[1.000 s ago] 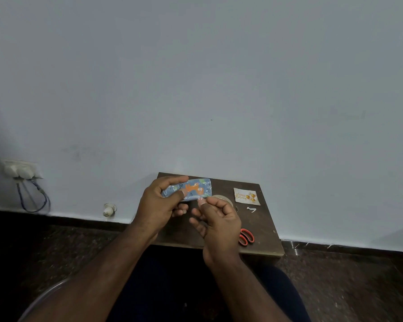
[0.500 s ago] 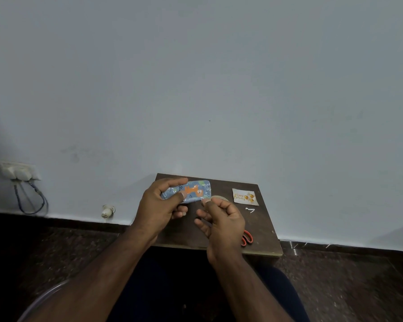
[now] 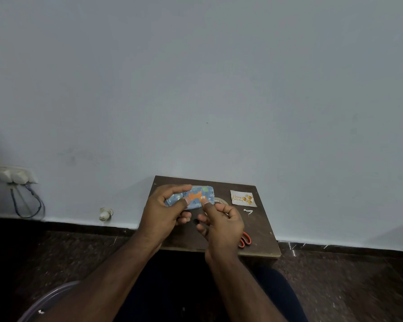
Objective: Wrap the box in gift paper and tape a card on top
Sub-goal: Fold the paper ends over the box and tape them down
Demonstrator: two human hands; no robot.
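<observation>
A small box wrapped in blue paper with an orange animal print (image 3: 197, 196) is held above the dark wooden table (image 3: 261, 233). My left hand (image 3: 165, 211) grips its left end, fingers over the far edge and thumb on the near face. My right hand (image 3: 221, 223) has its other fingers curled, and its forefinger tip presses the box's near right face. A white "Happy Birthday" card (image 3: 243, 198) lies flat on the table to the right. Part of a tape roll (image 3: 220, 201) shows behind my right hand.
Red-handled scissors (image 3: 245, 240) lie near the table's front right, partly hidden by my right wrist. A small white scrap (image 3: 248, 211) lies below the card. The table stands against a pale wall; a socket with a cable (image 3: 16, 177) is at far left.
My right hand has moved up and left, from below the box's right end onto its near face. The left hand keeps its grip.
</observation>
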